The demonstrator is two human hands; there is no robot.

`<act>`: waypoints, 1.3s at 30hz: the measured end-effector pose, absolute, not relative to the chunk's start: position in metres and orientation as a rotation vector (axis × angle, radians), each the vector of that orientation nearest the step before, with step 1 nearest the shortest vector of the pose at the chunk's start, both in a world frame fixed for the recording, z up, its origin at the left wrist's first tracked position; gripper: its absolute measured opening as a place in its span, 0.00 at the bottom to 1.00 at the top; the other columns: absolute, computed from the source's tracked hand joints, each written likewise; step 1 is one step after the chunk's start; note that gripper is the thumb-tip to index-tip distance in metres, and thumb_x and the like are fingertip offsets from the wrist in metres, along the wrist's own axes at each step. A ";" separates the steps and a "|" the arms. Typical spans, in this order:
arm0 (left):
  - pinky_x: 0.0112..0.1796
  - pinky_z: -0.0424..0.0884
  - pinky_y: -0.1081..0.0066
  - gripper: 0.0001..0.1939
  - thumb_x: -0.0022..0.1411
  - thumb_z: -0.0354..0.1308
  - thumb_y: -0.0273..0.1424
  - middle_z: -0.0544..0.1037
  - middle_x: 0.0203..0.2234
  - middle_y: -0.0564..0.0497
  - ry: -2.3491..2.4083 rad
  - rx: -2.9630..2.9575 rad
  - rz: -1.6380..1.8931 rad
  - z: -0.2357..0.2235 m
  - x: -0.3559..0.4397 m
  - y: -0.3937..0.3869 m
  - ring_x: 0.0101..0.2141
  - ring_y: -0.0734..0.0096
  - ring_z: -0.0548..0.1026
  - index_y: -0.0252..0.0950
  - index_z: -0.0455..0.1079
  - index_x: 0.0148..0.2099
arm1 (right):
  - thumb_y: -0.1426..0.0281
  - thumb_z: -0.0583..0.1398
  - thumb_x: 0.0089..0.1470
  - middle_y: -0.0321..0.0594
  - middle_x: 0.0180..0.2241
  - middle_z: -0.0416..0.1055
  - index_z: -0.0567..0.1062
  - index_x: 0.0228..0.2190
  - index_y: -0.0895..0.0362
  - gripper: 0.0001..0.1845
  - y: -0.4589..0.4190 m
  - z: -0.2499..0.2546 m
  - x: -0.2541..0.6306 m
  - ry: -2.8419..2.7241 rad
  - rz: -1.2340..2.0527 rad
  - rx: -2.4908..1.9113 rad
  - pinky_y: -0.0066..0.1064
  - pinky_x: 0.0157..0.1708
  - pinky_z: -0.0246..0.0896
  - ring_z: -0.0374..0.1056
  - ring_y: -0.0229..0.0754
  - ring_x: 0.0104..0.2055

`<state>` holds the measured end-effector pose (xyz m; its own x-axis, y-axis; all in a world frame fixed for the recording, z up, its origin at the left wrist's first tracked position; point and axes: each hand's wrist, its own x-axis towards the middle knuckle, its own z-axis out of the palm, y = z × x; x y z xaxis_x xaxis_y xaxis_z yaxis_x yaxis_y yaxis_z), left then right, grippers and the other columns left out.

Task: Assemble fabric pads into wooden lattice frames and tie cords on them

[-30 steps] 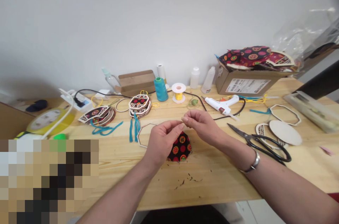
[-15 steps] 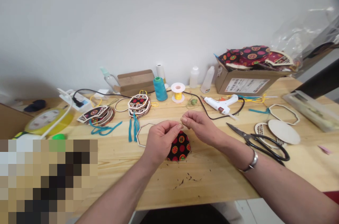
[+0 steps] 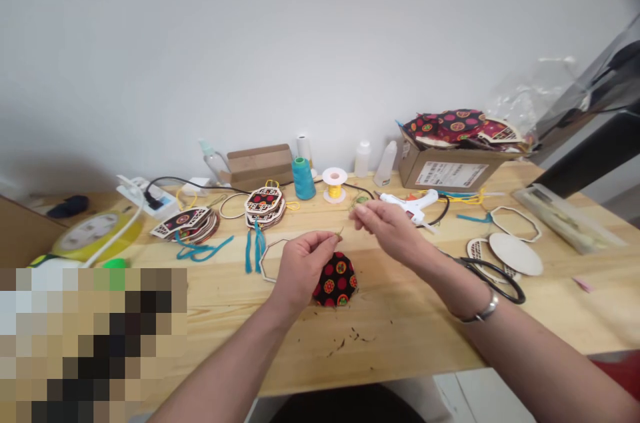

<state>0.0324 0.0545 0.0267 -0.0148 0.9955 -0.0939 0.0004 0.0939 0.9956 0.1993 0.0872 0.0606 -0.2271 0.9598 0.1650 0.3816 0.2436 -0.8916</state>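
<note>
My left hand (image 3: 306, 269) pinches a short end of thin olive-green cord (image 3: 340, 234) between thumb and forefinger. Just beneath it, a round patterned fabric piece (image 3: 339, 281), black with red and orange motifs, lies on the wooden table (image 3: 280, 343), partly covered by that hand. To the right and a little higher, my right hand (image 3: 384, 224) is closed with its fingertips together; whatever they hold is too small to make out. Its fingertips are close to a small tangle of green cord (image 3: 359, 201). An octagonal wooden frame (image 3: 265, 263) lies left of my left hand.
Behind the hands stand a teal thread cone (image 3: 303, 179), a yellow wire spool (image 3: 335, 186) and a white glue gun (image 3: 410, 205). Black scissors (image 3: 500, 279) and a pale disc (image 3: 515, 254) lie right. A carton (image 3: 450, 169) holds fabric pieces. Tasselled ornaments (image 3: 264, 206) are stacked left.
My hands were together at the fingertips and are now apart. The right hand has moved up and slightly right; the cord end now shows in my left fingers. The view has shifted slightly.
</note>
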 end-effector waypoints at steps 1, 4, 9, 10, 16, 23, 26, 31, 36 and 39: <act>0.21 0.56 0.76 0.11 0.49 0.64 0.38 0.67 0.13 0.60 1.270 1.126 1.155 0.027 0.032 0.055 0.16 0.81 0.56 0.35 0.77 0.31 | 0.61 0.52 0.56 0.36 0.23 0.66 0.69 0.22 0.57 0.17 0.084 0.070 0.208 -1.792 0.860 -1.299 0.29 0.28 0.52 0.60 0.37 0.26; 0.21 0.56 0.76 0.12 0.49 0.64 0.39 0.66 0.13 0.60 1.267 1.103 1.162 0.026 0.032 0.055 0.16 0.81 0.56 0.35 0.77 0.32 | 0.61 0.52 0.57 0.35 0.20 0.65 0.69 0.23 0.56 0.16 0.066 0.094 0.243 -1.942 0.568 -1.493 0.30 0.25 0.51 0.59 0.38 0.24; 0.20 0.54 0.76 0.14 0.49 0.63 0.40 0.65 0.12 0.59 1.260 1.099 1.188 0.027 0.032 0.055 0.16 0.81 0.56 0.33 0.77 0.32 | 0.65 0.52 0.53 0.44 0.31 0.74 0.75 0.27 0.55 0.13 0.024 0.078 0.309 -2.197 0.133 -1.958 0.35 0.31 0.59 0.69 0.48 0.34; 0.20 0.54 0.76 0.14 0.49 0.64 0.40 0.65 0.12 0.59 1.256 1.098 1.192 0.027 0.032 0.055 0.16 0.81 0.55 0.33 0.77 0.32 | 0.66 0.52 0.52 0.46 0.33 0.75 0.75 0.28 0.56 0.12 0.016 0.068 0.319 -2.206 0.073 -2.044 0.37 0.32 0.61 0.70 0.50 0.36; 0.21 0.56 0.76 0.13 0.49 0.64 0.39 0.65 0.12 0.59 1.217 1.088 1.203 0.028 0.033 0.054 0.16 0.80 0.56 0.34 0.76 0.31 | 0.71 0.50 0.53 0.51 0.40 0.73 0.72 0.43 0.59 0.17 -0.009 0.019 0.338 -2.316 -0.073 -2.049 0.38 0.41 0.66 0.70 0.51 0.44; 0.24 0.60 0.75 0.12 0.50 0.63 0.38 0.74 0.20 0.54 1.216 1.108 1.246 0.026 0.032 0.054 0.20 0.78 0.63 0.34 0.77 0.32 | 0.79 0.50 0.46 0.57 0.33 0.73 0.71 0.41 0.64 0.19 -0.009 0.011 0.334 -2.272 -0.204 -2.147 0.42 0.36 0.66 0.71 0.55 0.37; 0.24 0.60 0.75 0.11 0.50 0.63 0.38 0.73 0.18 0.55 1.229 1.118 1.239 0.028 0.033 0.053 0.20 0.77 0.63 0.34 0.77 0.31 | 0.76 0.51 0.44 0.54 0.37 0.73 0.70 0.41 0.61 0.20 -0.012 0.015 0.337 -2.146 -0.110 -2.106 0.39 0.33 0.67 0.71 0.52 0.37; 0.24 0.60 0.75 0.10 0.51 0.62 0.37 0.69 0.14 0.58 1.240 1.136 1.216 0.031 0.033 0.052 0.18 0.77 0.62 0.36 0.77 0.31 | 0.64 0.55 0.49 0.45 0.35 0.73 0.70 0.36 0.55 0.12 -0.010 0.035 0.318 -1.940 0.270 -1.849 0.35 0.32 0.67 0.71 0.47 0.35; 0.25 0.60 0.75 0.10 0.49 0.63 0.37 0.71 0.16 0.56 1.244 1.113 1.219 0.031 0.034 0.052 0.20 0.77 0.63 0.35 0.77 0.31 | 0.61 0.57 0.51 0.38 0.28 0.68 0.67 0.31 0.54 0.10 0.007 0.059 0.275 -1.973 0.616 -1.653 0.32 0.30 0.63 0.65 0.42 0.30; 0.26 0.62 0.75 0.10 0.51 0.62 0.37 0.73 0.19 0.55 1.237 1.118 1.204 0.031 0.033 0.052 0.21 0.77 0.64 0.35 0.77 0.31 | 0.60 0.61 0.47 0.37 0.30 0.67 0.66 0.34 0.55 0.15 0.019 0.070 0.255 -2.062 0.713 -1.615 0.32 0.30 0.60 0.62 0.41 0.30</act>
